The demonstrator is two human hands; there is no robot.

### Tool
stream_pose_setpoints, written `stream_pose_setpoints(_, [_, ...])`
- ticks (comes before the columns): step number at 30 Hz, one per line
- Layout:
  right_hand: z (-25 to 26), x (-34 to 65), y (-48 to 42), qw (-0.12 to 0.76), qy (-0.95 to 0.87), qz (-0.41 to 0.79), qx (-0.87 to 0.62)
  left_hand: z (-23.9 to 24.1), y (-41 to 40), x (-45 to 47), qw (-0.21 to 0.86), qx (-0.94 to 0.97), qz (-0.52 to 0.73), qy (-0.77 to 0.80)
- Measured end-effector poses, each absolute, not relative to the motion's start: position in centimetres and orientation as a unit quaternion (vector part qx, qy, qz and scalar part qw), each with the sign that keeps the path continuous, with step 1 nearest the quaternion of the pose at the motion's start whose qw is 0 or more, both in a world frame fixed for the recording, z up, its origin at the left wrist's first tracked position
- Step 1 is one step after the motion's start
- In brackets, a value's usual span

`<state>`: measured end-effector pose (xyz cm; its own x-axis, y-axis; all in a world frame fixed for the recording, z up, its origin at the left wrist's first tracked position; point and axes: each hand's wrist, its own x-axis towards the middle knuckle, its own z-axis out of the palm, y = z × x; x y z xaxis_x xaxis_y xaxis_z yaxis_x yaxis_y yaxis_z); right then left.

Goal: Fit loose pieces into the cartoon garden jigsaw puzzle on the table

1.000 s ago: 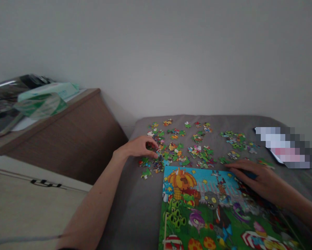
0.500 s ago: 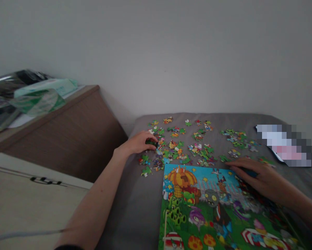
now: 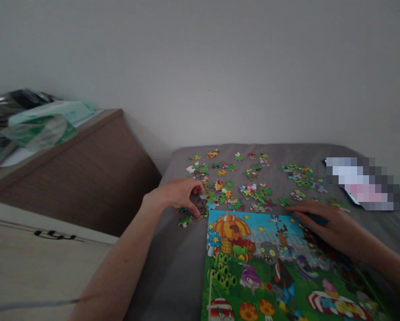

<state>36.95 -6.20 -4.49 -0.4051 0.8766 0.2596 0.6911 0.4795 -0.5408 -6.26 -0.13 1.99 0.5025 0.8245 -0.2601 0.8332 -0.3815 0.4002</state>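
Note:
A colourful cartoon puzzle picture lies on the grey cloth in front of me. Several loose puzzle pieces are scattered beyond its far edge. My left hand reaches to the left end of the scatter, its fingers curled down and pinching a small piece just off the picture's top left corner. My right hand lies flat on the picture's top right corner with its fingers stretched out. A dark blue bit shows under its fingertips.
A phone with a blurred-out screen lies at the right beyond the pieces. At the left stands a brown wooden cabinet with green plastic packets on top. A pale surface sits below it, and a white wall is behind.
My left hand picked up a dark green piece in the scatter, then drew back toward the picture's top left corner. The right hand has stayed in place. The view shifted slightly.

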Motion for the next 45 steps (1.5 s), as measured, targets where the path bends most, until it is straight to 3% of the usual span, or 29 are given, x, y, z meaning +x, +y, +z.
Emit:
stream_pose_setpoints(13, [-4.4,37.0,-6.1,0.261,-0.829,0.174,-0.463,1.7,0.5,-5.3,0.264,0.804,-0.025,0.533])
stream_pose_setpoints(29, [-4.6,37.1,-6.2,0.269,-0.831,0.169,-0.456,1.8,1.2,-6.5,0.307,0.790,0.063,0.527])
stream_pose_setpoints(40, [-4.6,37.2,-6.3,0.260,-0.834,0.169,-0.457,1.0,0.1,-3.9,0.463,0.776,0.123,0.410])
stream_pose_setpoints(45, [-4.4,37.1,-6.3,0.260,-0.830,0.173,-0.461,0.2,0.8,-4.0,0.454,0.782,0.142,0.402])
